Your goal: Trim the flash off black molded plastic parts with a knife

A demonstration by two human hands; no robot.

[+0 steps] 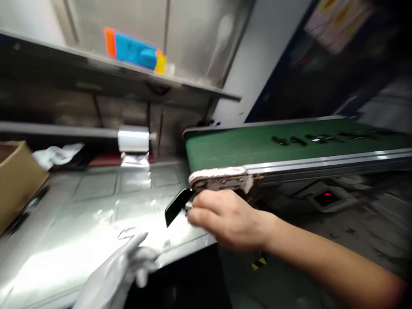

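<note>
My bare right hand (227, 216) is closed, its fingers bent around one end of a flat black rectangular piece (176, 208). The piece tilts down to the left, and its kind is not clear. That hand is just in front of the near corner of the green conveyor belt (219, 150). My left hand (127, 266), in a pale glove, hovers at the front edge of the metal table (96, 219). Its index finger points forward while the others are loosely bent, with nothing visible in them.
Several small dark parts (299, 140) lie on the belt. A cardboard box (19, 184) stands at the table's left. Behind it is a white crumpled cloth (58, 155), and a silvery roll (133, 139) hangs on a bar. A shelf (106, 64) crosses above, with a blue object (135, 50) on it.
</note>
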